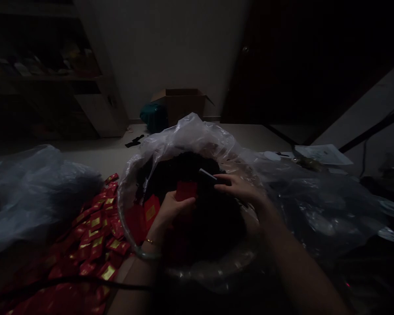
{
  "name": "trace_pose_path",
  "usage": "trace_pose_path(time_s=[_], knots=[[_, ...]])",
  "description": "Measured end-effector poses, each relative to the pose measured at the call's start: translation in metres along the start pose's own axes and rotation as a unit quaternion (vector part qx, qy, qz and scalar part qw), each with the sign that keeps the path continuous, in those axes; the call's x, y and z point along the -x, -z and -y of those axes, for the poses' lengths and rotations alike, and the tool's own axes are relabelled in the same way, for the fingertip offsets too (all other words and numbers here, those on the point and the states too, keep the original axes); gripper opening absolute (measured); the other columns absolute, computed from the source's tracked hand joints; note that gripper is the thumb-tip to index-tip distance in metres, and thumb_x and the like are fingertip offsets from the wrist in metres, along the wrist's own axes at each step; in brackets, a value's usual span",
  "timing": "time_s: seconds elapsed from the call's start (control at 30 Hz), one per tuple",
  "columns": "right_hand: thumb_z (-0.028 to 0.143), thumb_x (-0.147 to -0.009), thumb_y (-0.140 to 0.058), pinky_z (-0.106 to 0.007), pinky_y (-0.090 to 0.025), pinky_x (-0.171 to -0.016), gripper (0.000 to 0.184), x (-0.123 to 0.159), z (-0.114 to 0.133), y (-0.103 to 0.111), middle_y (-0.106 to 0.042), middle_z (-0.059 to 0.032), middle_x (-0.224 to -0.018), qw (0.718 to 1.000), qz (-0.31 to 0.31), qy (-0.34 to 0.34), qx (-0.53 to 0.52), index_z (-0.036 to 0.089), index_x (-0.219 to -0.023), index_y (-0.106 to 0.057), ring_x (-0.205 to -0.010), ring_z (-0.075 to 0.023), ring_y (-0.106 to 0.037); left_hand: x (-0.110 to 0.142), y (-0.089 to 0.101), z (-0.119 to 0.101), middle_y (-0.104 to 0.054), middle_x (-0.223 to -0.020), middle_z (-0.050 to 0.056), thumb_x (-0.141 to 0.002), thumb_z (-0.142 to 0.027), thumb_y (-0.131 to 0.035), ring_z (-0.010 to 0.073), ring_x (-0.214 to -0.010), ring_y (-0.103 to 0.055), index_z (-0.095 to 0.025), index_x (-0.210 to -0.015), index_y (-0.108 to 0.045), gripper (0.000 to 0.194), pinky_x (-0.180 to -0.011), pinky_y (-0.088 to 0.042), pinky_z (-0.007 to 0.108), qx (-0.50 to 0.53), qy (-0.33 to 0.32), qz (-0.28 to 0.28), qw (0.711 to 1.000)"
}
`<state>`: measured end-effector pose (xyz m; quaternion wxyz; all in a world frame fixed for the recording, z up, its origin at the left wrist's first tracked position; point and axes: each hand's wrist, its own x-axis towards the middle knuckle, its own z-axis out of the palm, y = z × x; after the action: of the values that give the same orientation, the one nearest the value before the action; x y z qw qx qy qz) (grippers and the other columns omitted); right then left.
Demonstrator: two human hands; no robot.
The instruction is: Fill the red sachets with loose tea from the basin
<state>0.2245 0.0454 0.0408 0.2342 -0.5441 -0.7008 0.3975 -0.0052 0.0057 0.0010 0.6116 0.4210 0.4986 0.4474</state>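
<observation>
In the head view, my left hand [174, 205] is closed on a small red packet [187, 190], thumb across its front. My right hand [238, 187] grips a small scoop-like tool [208, 174] with a pale straight edge; its dark body is hard to make out. Both hands are over a wide round container lined with a clear plastic bag [197, 131]. Dark loose material [216, 227], perhaps tea leaves, fills much of it. More flat red packets [151, 212] with gold labels rest inside at the left, beside my left wrist.
Left of the container lies a heap of red-and-gold packets [96, 223], next to a big clear plastic bag [36, 197]. Another clear bag [321, 210] spreads at the right. A cardboard box [185, 107] and a teal bag [154, 117] stand by the wall. The room is dim.
</observation>
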Motion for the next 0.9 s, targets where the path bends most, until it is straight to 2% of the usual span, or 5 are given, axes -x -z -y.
trace_pose_path(time_s=[0.1,0.23,0.57,0.73,0.9], knots=[[0.039,-0.072,-0.069,-0.032,-0.05,-0.076,0.045,0.01,0.028,-0.01,-0.07,-0.0047,-0.105,0.997,0.039,0.064,0.023,0.02,-0.113,-0.065,-0.092,-0.0234,-0.064,0.0,-0.001,0.002,-0.07,-0.065,0.004,-0.052,-0.03,-0.082,0.0135,-0.057,-0.061,-0.009,-0.078,-0.071,0.036,-0.057,-0.047,0.023,-0.02,0.002,0.013,1.0],[0.032,-0.074,-0.068,-0.031,-0.048,-0.08,0.038,0.013,0.048,-0.026,-0.07,-0.0054,-0.105,0.994,0.026,0.091,0.057,0.019,-0.11,-0.067,-0.094,-0.0234,-0.064,0.002,-0.004,0.001,-0.068,-0.064,0.002,-0.052,-0.03,-0.081,0.0127,-0.056,-0.059,-0.009,-0.08,-0.071,0.036,-0.054,-0.046,0.023,-0.011,-0.004,0.042,0.999],[0.025,-0.076,-0.065,-0.03,-0.047,-0.078,0.028,0.008,0.042,-0.034,-0.073,-0.0051,-0.097,0.99,-0.011,0.115,0.078,0.019,-0.102,-0.071,-0.088,-0.0214,-0.066,0.005,-0.001,-0.002,-0.07,-0.071,0.005,-0.053,-0.041,-0.081,0.0164,-0.062,-0.063,-0.011,-0.085,-0.069,0.045,-0.059,-0.048,0.026,-0.001,0.003,0.106,0.994],[0.027,-0.075,-0.065,-0.03,-0.047,-0.074,0.027,0.007,0.039,-0.037,-0.074,-0.0036,-0.092,0.989,-0.041,0.121,0.072,0.023,-0.101,-0.071,-0.082,-0.021,-0.066,0.006,0.0,-0.003,-0.072,-0.081,0.012,-0.064,-0.071,-0.057,0.0202,-0.057,-0.066,-0.013,-0.091,-0.069,0.065,-0.053,-0.051,0.031,0.043,0.078,0.129,0.988],[0.027,-0.074,-0.067,-0.03,-0.048,-0.076,0.028,0.007,0.042,-0.038,-0.073,-0.0037,-0.095,0.992,-0.041,0.111,0.051,0.022,-0.102,-0.071,-0.085,-0.021,-0.066,0.002,0.001,0.002,-0.072,-0.069,0.011,-0.07,-0.079,-0.038,0.0206,-0.051,-0.064,-0.015,-0.088,-0.071,0.074,-0.05,-0.05,0.031,0.067,0.107,0.065,0.99]])
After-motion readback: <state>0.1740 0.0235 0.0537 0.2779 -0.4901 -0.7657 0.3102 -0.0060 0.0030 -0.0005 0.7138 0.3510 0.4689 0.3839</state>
